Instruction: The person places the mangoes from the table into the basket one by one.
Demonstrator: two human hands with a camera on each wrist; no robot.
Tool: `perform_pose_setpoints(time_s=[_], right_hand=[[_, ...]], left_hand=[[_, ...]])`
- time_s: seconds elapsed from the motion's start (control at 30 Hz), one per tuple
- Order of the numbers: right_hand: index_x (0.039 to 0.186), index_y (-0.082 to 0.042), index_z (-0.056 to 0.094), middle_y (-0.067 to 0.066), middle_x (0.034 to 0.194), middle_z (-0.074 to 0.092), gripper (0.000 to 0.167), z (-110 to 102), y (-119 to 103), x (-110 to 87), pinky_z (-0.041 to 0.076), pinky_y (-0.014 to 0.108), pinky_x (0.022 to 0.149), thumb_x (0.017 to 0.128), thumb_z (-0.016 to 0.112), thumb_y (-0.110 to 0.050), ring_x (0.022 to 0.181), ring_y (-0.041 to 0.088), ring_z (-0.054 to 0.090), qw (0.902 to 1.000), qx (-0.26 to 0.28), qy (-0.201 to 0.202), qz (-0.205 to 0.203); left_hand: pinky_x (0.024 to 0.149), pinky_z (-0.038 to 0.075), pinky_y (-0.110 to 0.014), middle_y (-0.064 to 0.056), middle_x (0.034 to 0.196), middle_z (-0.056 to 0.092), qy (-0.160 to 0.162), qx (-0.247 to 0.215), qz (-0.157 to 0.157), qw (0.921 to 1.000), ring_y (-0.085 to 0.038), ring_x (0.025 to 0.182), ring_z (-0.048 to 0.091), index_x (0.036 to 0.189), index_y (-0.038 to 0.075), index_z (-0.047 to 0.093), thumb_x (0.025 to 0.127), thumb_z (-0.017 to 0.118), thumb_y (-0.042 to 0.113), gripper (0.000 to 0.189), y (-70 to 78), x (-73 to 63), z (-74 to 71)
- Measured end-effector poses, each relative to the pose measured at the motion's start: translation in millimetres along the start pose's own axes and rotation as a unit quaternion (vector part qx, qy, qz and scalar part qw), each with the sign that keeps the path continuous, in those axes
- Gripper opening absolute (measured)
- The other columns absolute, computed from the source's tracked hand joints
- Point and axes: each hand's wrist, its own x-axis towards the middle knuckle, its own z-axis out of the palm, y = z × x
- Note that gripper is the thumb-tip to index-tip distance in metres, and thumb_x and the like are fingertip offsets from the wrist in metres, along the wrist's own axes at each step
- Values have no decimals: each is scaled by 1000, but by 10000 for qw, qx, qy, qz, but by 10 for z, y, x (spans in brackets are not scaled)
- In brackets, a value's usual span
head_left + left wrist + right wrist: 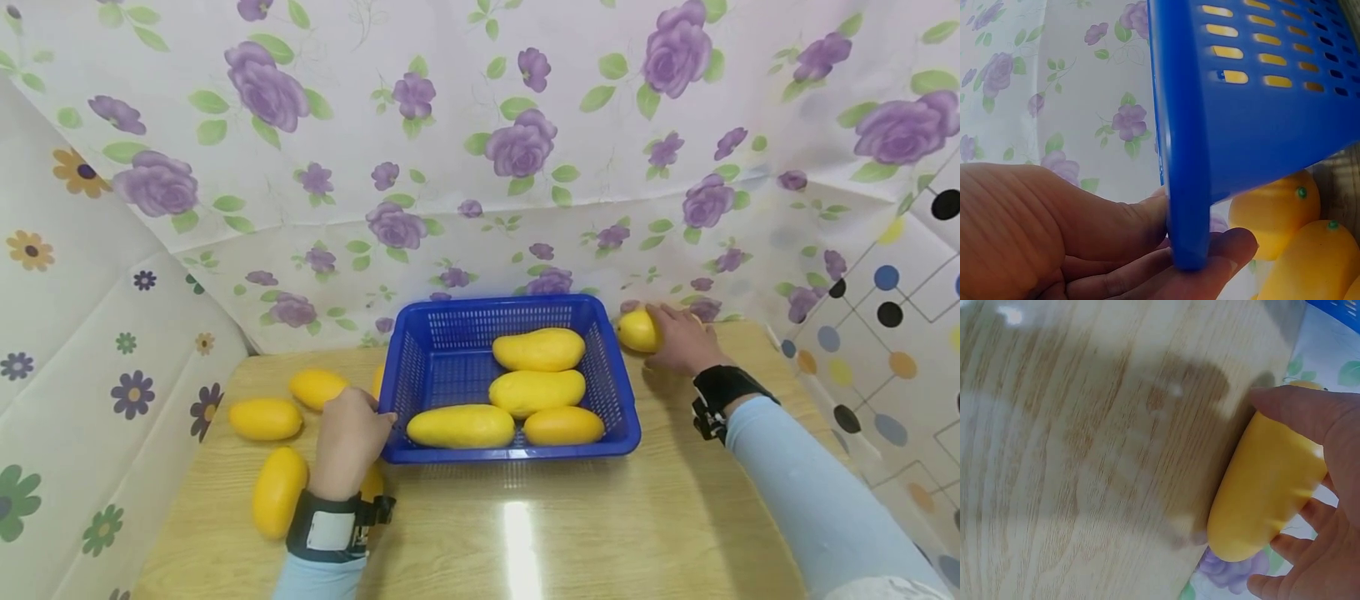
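A blue plastic basket [510,456] with slotted walls holds several yellow mangoes, among them a long mango [461,427] at the front left. At the basket's left side, my left hand [348,442] pinches the rim [1188,187] between thumb and fingers. Beyond the basket's right side, my right hand [684,340] grips a mango [639,331] near the back edge of the table. The right wrist view shows the thumb [1297,409] on one side of this mango and the fingers along its other side.
Several loose mangoes lie left of the basket, including one at the far left [265,418] and another nearer the front [279,492]. Some are partly hidden by my left hand and the basket. A flowered sheet [450,167] rises behind the wooden table [600,533].
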Motion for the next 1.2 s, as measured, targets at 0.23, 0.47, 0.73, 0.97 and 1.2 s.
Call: perform_pose_setpoints(time_s=[0.23, 0.47, 0.73, 0.97, 1.2], right_hand=[[148, -12, 23, 21, 149, 29, 96, 11, 1, -25, 26, 75, 92, 68, 76, -20, 128, 52, 28, 9998, -153, 84, 51], [147, -11, 26, 24, 144, 35, 91, 3, -45, -78, 32, 72, 91, 71, 75, -18, 124, 53, 33, 9992, -290, 148, 210], [142, -6, 35, 28, 130, 46, 79, 9, -43, -91, 38, 69, 84, 75, 71, -27, 113, 49, 46, 9987, -303, 312, 282], [134, 4, 40, 29, 114, 54, 78, 23, -44, -87, 42, 60, 87, 73, 74, -28, 99, 43, 53, 9997, 90, 209, 117], [127, 4, 43, 24, 105, 61, 71, 47, -31, -76, 46, 55, 80, 76, 71, -36, 88, 36, 59, 9999, 83, 33, 113]], left_hand=[[42, 38, -24, -9, 62, 58, 108, 38, 137, 9998, -20, 50, 53, 79, -1, 67, 83, 69, 19, 20, 1, -11, -1], [43, 39, -25, -10, 62, 59, 138, 19, 172, 9998, -20, 51, 53, 79, -1, 68, 83, 70, 19, 20, -17, -13, 9], [44, 39, -25, -10, 65, 60, 111, 40, 54, 9999, -21, 53, 54, 80, 0, 67, 83, 70, 20, 21, -6, -5, 7], [44, 39, -25, -11, 66, 60, 37, -15, 45, 10000, -21, 54, 54, 82, -1, 67, 83, 69, 19, 20, -6, -13, -4], [43, 39, -25, -10, 65, 60, 55, 51, 43, 10000, -21, 53, 54, 80, 0, 68, 83, 69, 21, 21, -29, 10, 7]])
